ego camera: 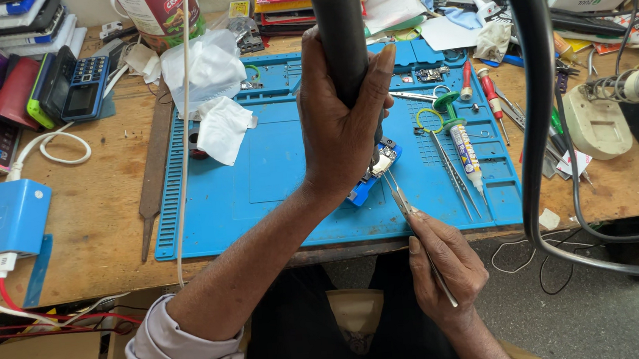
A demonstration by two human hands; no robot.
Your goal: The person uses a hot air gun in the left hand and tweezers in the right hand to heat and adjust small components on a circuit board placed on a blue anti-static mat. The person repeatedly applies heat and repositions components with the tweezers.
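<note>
My left hand [341, 121] grips a thick black tool handle [340, 30] that stands upright over a blue work mat [273, 168]. Its tip is hidden behind the hand, above a small circuit board in a blue holder [376, 171]. My right hand [444, 265] is at the mat's near edge and holds thin metal tweezers [405, 203], whose tips point at the board. The board sits near the middle right of the mat.
White tissues [209, 82] lie on the mat's left. A syringe tube [467, 153], more tweezers and screwdrivers [489, 94] lie at its right. A blue box [0, 220] with cables stands at the left, phones [73, 85] behind it. A black cable [537, 94] hangs at the right.
</note>
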